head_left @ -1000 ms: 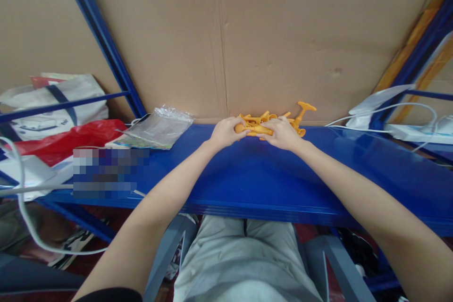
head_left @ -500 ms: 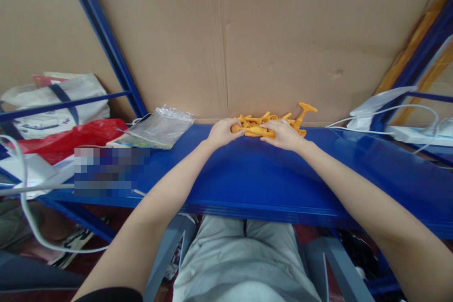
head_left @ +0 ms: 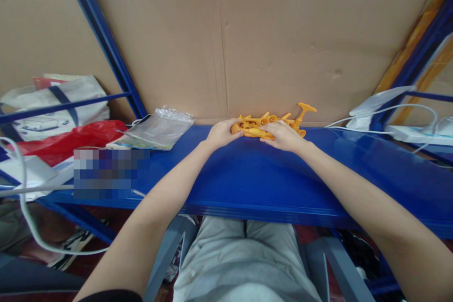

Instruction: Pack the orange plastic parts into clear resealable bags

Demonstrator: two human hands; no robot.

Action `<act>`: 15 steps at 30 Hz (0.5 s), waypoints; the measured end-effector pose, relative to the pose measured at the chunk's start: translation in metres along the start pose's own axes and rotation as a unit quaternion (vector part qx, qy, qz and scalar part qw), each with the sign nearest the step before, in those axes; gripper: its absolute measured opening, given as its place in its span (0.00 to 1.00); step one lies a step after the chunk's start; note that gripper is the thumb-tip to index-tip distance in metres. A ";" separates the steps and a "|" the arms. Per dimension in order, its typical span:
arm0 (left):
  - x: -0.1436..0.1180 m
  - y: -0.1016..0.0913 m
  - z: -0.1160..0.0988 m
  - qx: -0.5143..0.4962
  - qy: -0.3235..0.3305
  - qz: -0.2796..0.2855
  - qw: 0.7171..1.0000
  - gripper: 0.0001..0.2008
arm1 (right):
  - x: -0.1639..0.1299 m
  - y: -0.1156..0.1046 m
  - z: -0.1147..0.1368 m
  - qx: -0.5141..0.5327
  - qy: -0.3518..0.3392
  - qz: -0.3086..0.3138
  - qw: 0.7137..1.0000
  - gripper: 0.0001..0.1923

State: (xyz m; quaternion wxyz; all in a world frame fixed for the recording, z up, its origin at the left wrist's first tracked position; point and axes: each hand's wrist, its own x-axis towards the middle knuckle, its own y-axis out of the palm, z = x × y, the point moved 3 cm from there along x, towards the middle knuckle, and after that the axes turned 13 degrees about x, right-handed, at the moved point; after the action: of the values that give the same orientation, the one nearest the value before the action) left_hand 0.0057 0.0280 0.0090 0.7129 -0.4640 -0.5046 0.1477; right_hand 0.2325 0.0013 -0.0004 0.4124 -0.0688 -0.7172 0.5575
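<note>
A heap of orange-yellow plastic pieces (head_left: pixel 253 130) lies at the back of the blue tabletop, against the cardboard. Some of them have round cup-like ends, and a T-shaped one (head_left: pixel 303 109) sticks up at the right. My left hand (head_left: pixel 222 133) is curled around the left end of the heap, thumb in front, by a rounded end. From the right, my right hand (head_left: pixel 282 135) closes over the front pieces, with its fingers on top and its thumb low in front. The hands hide parts of the heap, so I cannot tell exactly which pieces each one grips.
Cardboard (head_left: pixel 269 47) walls off the back of the blue table (head_left: pixel 255 179). Left of my hands are a clear plastic bag (head_left: pixel 164 127), a red bag (head_left: pixel 78 139), a canvas bag (head_left: pixel 60 113) and a white cable (head_left: pixel 24 170). White cords (head_left: pixel 375 120) lie at the right. Another person's shoe shows lower left.
Both hands stay at the heap almost unmoved. The pieces between them have shifted very slightly, with the rounded end now tucked closer to my left fingers.
</note>
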 end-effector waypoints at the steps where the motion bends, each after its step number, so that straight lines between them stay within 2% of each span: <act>1: 0.000 0.000 0.000 0.001 -0.003 0.003 1.000 0.23 | 0.000 0.000 -0.001 -0.003 0.000 0.001 1.000 0.21; 7: -0.002 -0.003 -0.001 0.013 -0.027 0.019 0.999 0.28 | 0.000 0.000 -0.002 -0.026 0.011 -0.013 1.000 0.21; 11: -0.001 -0.005 -0.001 0.005 -0.038 0.024 0.999 0.28 | -0.001 -0.006 -0.008 -0.063 0.080 -0.057 0.993 0.21; 15: -0.001 -0.005 -0.002 0.005 -0.037 0.027 0.999 0.27 | -0.010 -0.013 -0.027 -0.093 0.165 -0.122 0.974 0.22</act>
State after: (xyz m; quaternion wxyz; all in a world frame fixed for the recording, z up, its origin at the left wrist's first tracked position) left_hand 0.0056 0.0238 0.0119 0.6918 -0.4683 -0.5170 0.1866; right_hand 0.2614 0.0111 0.0064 0.5815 -0.1101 -0.6911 0.4149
